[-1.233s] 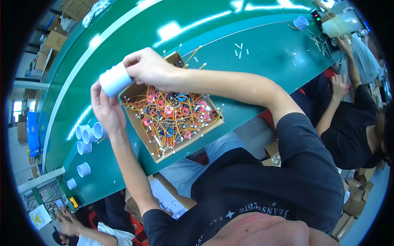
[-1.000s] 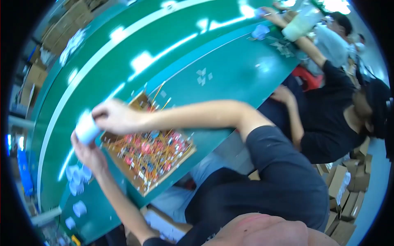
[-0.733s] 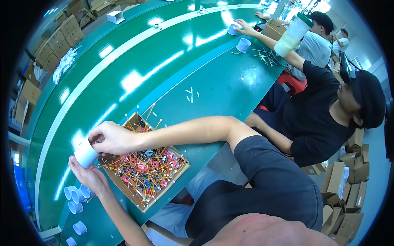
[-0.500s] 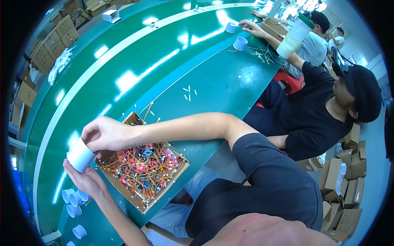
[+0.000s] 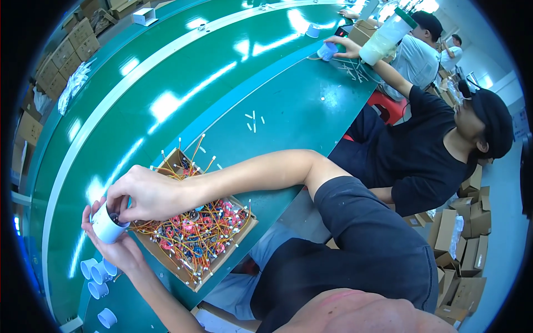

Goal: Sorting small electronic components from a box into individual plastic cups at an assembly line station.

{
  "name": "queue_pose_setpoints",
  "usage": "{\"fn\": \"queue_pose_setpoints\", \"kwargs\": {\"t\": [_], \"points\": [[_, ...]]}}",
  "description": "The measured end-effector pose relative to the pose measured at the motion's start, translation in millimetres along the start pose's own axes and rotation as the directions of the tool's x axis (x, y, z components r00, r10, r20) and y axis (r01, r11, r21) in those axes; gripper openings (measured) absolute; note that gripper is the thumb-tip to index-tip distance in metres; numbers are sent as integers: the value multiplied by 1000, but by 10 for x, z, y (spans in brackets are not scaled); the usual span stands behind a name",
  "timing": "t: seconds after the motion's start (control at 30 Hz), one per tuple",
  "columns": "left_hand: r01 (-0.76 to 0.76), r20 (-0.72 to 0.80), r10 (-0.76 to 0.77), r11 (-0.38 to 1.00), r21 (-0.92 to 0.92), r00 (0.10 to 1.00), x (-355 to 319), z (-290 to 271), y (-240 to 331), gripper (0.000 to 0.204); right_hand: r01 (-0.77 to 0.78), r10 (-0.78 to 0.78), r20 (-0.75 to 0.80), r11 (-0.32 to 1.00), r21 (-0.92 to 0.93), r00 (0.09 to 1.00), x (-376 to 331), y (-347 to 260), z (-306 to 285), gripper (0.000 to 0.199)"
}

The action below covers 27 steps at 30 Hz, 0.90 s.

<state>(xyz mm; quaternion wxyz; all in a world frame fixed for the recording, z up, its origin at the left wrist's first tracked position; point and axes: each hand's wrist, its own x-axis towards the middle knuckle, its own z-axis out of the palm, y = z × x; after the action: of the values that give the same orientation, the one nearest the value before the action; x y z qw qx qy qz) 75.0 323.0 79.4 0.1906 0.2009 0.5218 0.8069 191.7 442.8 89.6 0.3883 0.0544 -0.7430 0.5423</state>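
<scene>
The left hand [image 5: 114,247] cups a white cup [image 5: 107,225] just off the left edge of the box [image 5: 194,277] of wired parts on the green table [image 5: 288,111]. The right hand [image 5: 141,194] reaches over it, fingertips pinched at the cup's open mouth. More cups [image 5: 95,273] stand nearby.
</scene>
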Motion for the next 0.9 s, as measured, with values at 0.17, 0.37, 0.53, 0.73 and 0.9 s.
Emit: {"fn": "queue_pose_setpoints", "kwargs": {"t": [0.17, 0.37, 0.53, 0.73, 0.9], "points": [[195, 178, -136, 906, -376, 975, 62, -190, -213, 31, 182, -196, -6, 918, -352, 980, -45, -42, -63, 21], [336, 448, -111, 820, -462, 887, -192, 288, -113, 50, 296, -314, 52, 810, -506, 948, -19, -172, -227, 19], [409, 490, -107, 716, -566, 865, -136, 60, -168, 41, 330, -293, 163, 719, -612, 942, -113, -249, -58, 16], [406, 415, -197, 758, -510, 888, -183, 160, -161, 37, 311, -205, 234, 651, -693, 951, -109, -355, -138, 15], [432, 465, -187, 748, -504, 866, -208, 187, -99, 39, 326, -210, 249, 624, -710, 945, -88, -420, -113, 15]]}}
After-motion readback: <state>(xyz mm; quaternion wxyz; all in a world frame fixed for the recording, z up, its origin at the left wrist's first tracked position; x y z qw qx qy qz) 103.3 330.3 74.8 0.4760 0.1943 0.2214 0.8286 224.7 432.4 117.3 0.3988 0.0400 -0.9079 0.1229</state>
